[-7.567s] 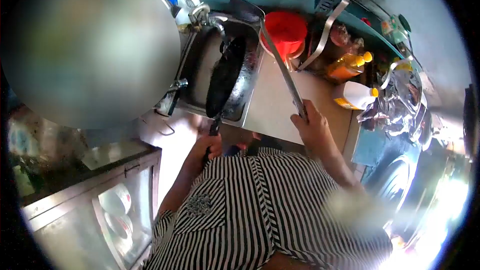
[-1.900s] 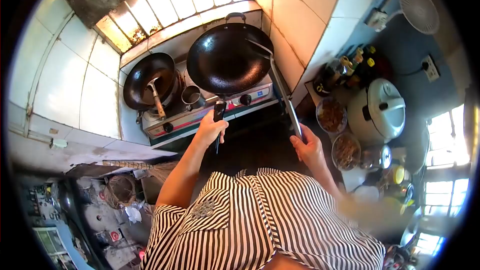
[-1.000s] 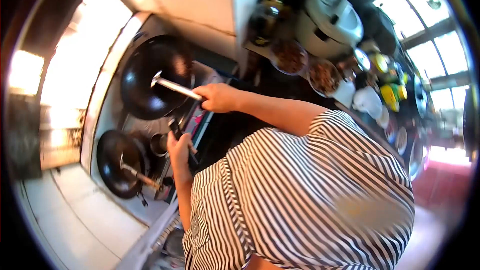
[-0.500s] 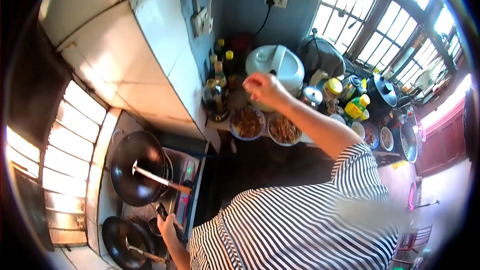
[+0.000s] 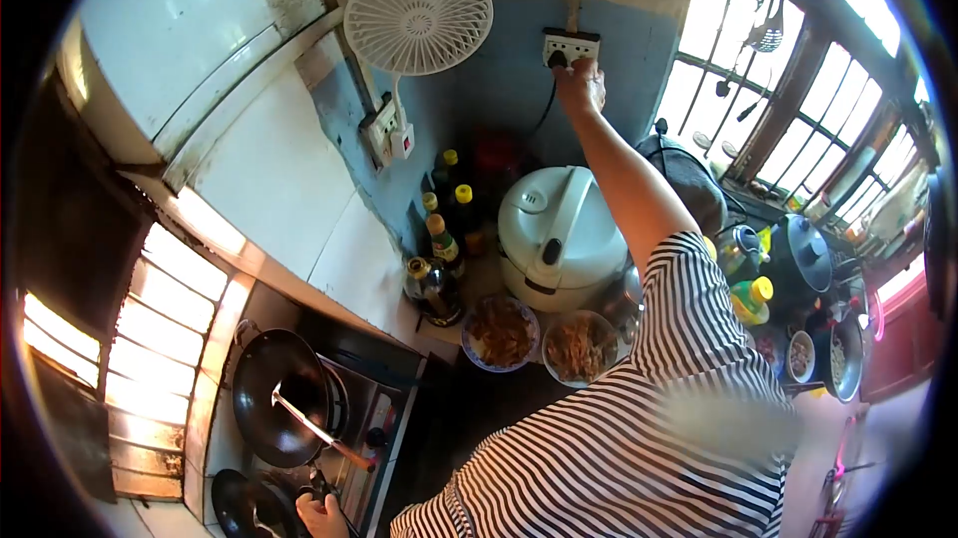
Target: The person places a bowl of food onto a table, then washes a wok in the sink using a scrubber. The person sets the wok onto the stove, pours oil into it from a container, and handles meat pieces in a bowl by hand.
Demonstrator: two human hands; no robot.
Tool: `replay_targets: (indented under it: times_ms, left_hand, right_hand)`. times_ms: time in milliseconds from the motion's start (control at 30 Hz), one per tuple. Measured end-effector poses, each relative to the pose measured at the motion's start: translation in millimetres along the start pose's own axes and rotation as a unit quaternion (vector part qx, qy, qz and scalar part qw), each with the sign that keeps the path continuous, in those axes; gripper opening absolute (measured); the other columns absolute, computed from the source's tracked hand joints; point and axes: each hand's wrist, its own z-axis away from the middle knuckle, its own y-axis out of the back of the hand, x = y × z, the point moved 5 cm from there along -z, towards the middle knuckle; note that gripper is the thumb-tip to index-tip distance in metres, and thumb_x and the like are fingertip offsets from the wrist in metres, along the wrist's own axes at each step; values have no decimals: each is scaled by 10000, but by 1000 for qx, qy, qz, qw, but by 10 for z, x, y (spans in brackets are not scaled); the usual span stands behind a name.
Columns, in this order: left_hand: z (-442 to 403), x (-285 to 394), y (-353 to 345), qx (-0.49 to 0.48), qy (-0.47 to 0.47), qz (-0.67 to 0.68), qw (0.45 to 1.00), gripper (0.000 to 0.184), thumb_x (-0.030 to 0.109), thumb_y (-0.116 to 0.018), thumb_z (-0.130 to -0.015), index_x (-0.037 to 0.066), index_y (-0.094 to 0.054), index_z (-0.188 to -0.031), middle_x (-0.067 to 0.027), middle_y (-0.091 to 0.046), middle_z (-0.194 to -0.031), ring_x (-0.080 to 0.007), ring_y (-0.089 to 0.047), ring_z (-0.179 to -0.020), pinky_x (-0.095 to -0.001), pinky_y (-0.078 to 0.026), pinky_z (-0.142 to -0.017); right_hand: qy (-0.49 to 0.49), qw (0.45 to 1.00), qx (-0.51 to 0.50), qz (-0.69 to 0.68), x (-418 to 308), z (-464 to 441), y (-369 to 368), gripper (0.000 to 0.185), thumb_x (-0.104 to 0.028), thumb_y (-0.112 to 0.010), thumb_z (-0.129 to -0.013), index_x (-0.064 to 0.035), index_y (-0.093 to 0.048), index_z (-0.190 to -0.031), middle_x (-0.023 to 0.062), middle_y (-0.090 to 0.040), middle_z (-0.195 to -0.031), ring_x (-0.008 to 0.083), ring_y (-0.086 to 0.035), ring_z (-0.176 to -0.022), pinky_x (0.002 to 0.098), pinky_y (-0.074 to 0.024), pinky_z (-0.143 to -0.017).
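At the lower left, my left hand [image 5: 321, 516] is closed on the black handle [image 5: 319, 485] of the upper wok [image 5: 284, 378]. A spatula [image 5: 309, 423] with a wooden handle end lies across that wok, its metal blade inside. My right hand [image 5: 581, 87] reaches up to the wall socket [image 5: 574, 45], its fingers closed at the black plug [image 5: 557, 59]. A dark cord hangs from the plug behind the pale rice cooker [image 5: 559, 229], whose lid is down.
A second wok [image 5: 239, 503] sits at the lower left on the stove. Two bowls of food [image 5: 499, 333] [image 5: 579, 346] and dark bottles [image 5: 434, 290] stand before the cooker. A white fan [image 5: 419, 14] hangs on the wall. Pots and a yellow-capped bottle [image 5: 750, 300] are at the right.
The view has swung from the sink to the stove, then right. My right hand has left the spatula in the wok and moved up to the plug. My left hand stays on the wok handle.
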Motion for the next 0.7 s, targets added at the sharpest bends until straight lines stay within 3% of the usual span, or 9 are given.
replay_targets:
  times_ms: [33, 67, 133, 200, 267, 300, 500, 700]
  left_hand:
    - [-66, 140, 196, -83, 256, 96, 958, 231, 53, -607, -796, -4, -494, -988, -117, -517, -995, -169, -549, -839, -290, -469, -710]
    - [-40, 276, 293, -83, 258, 88, 958, 231, 53, -607, -796, -4, -494, -988, -117, -517, -995, -169, -549, -839, -290, -469, -710]
    - [24, 454, 474, -31, 274, 71, 959, 319, 182, -629, -857, -28, -550, -1083, -182, -539, -1016, -298, -547, -844, -389, -472, -744]
    - [138, 640, 568, -35, 285, 57, 956, 309, 172, -610, -865, -24, -539, -1093, -187, -527, -1043, -301, -559, -846, -390, -480, -745]
    - [288, 702, 555, -6, 283, 74, 956, 249, 86, -604, -850, -39, -555, -1059, -165, -579, -992, -251, -593, -875, -332, -508, -780]
    - [466, 569, 430, 36, 328, 142, 933, 232, 28, -587, -816, -2, -503, -1030, -105, -527, -950, -165, -553, -818, -280, -481, -709]
    - [565, 746, 519, 3, 356, 166, 919, 188, -3, -534, -848, 10, -516, -1035, -94, -537, -893, -155, -568, -733, -263, -488, -679]
    - [362, 900, 540, 0, 408, 133, 903, 143, 16, -525, -864, 26, -513, -1007, -77, -528, -902, -131, -563, -719, -231, -482, -627]
  right_hand:
    - [-7, 1000, -15, -1, 35, -81, -132, 551, -433, -671, -728, -85, -499, -1119, 188, -479, -1185, 378, -493, -1119, 455, -417, -923]
    - [-11, 1000, -21, -3, 33, -120, -226, 551, -433, -671, -728, -85, -499, -1119, 188, -479, -1185, 378, -493, -1119, 455, -417, -923]
    - [-20, 999, 22, 31, 10, -173, -327, 635, -455, -675, -717, -58, -451, -1160, 199, -485, -1165, 369, -497, -1110, 455, -414, -927]
    - [-14, 997, 49, 49, 41, -251, -531, 725, -473, -689, -695, -36, -395, -1193, 198, -471, -1164, 363, -500, -1104, 455, -424, -915]
    - [-83, 992, 75, 49, 31, -254, -557, 780, -472, -703, -681, -27, -371, -1228, 209, -452, -1180, 360, -495, -1110, 461, -438, -899]
    - [-86, 993, 67, 51, 32, -292, -606, 780, -472, -703, -681, -27, -371, -1228, 209, -452, -1180, 360, -495, -1110, 461, -438, -899]
    - [-101, 990, 99, 20, 112, -412, -684, 834, -469, -647, -687, 25, -319, -1273, 247, -433, -1187, 400, -562, -1016, 459, -472, -869]
    - [-81, 994, 65, -34, 27, -178, -602, 720, -416, -662, -649, -27, -386, -1189, 223, -461, -1176, 411, -541, -1040, 458, -458, -887]
